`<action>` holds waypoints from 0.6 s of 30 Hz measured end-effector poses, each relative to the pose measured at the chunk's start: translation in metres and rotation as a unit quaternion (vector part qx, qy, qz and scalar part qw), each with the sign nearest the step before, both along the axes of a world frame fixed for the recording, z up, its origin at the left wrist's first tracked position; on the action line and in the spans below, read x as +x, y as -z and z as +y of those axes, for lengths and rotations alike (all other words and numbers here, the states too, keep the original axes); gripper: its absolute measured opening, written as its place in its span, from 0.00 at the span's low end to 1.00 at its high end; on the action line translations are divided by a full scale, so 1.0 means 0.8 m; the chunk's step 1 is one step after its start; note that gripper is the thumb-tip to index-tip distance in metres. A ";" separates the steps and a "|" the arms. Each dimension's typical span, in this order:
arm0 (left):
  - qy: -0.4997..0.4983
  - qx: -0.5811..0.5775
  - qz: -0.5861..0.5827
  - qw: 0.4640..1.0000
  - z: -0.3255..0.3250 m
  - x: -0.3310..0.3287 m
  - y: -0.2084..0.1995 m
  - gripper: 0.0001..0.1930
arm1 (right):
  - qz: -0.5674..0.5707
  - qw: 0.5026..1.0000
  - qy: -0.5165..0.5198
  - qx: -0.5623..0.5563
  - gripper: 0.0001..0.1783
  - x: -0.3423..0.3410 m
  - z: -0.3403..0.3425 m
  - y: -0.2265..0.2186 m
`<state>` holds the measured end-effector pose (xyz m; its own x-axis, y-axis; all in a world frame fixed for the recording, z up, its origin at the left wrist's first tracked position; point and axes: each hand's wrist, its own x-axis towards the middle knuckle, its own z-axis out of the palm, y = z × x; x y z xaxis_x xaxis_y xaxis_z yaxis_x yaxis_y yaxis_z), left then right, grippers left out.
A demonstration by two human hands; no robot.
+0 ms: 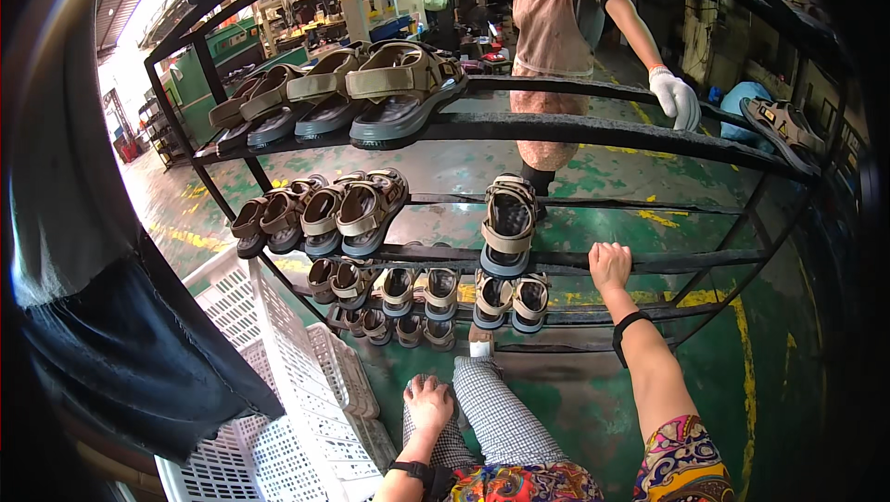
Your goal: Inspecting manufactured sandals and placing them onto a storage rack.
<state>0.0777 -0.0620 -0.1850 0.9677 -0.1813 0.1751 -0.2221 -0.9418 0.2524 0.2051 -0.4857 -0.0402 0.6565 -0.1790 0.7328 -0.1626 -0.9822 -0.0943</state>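
My right hand (610, 266) is closed round a black rail of the shoe rack (575, 261), its fingers curled over the bar. Just left of it a single beige sandal (510, 228) with a dark sole stands on the same shelf. My left hand (428, 403) rests on my left knee, fingers laid over the checked trouser cloth, with nothing seen in it. More beige sandals (371, 210) line the left part of that shelf. Below, a pair of sandals (512, 298) and several others sit on the lower shelf. Bigger-looking sandals (399, 89) fill the left of the upper shelf.
Across the rack stands a person in an apron (553, 29), one white-gloved hand (675, 99) on the upper shelf rail. A lone sandal (783, 127) sits at that shelf's right end. White plastic crates (297, 391) and a dark draped cloth (120, 335) are at my left.
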 end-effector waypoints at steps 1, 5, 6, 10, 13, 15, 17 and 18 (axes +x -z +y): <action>-0.001 0.002 0.000 1.000 0.000 0.000 0.000 0.14 | 0.002 1.000 0.006 0.007 0.17 0.000 0.000 0.000; -0.001 0.005 0.003 1.000 -0.001 0.000 0.000 0.14 | 0.002 1.000 -0.005 0.003 0.17 0.000 0.000 -0.001; -0.003 0.006 0.006 1.000 -0.001 0.000 0.000 0.14 | 0.001 1.000 -0.006 0.004 0.17 -0.001 0.000 -0.001; -0.002 0.010 0.006 1.000 0.000 -0.002 0.000 0.15 | 0.009 1.000 0.008 0.011 0.16 -0.001 0.000 -0.001; 0.003 0.010 0.006 1.000 0.000 -0.003 -0.001 0.15 | 0.006 1.000 0.010 0.010 0.16 -0.001 0.001 -0.001; 0.000 0.007 0.007 1.000 0.000 -0.004 -0.002 0.15 | 0.002 1.000 -0.001 0.004 0.16 -0.001 0.001 -0.001; 0.002 0.009 0.007 1.000 0.000 -0.005 -0.004 0.15 | 0.002 1.000 -0.001 0.004 0.16 -0.001 0.000 -0.001; 0.002 0.006 0.004 1.000 0.000 -0.006 -0.005 0.15 | 0.004 1.000 0.000 0.006 0.17 -0.001 0.000 -0.001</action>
<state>0.0732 -0.0624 -0.1814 0.9685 -0.1868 0.1648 -0.2233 -0.9441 0.2423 0.2041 -0.4857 -0.0393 0.6624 -0.1866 0.7255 -0.1625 -0.9812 -0.1040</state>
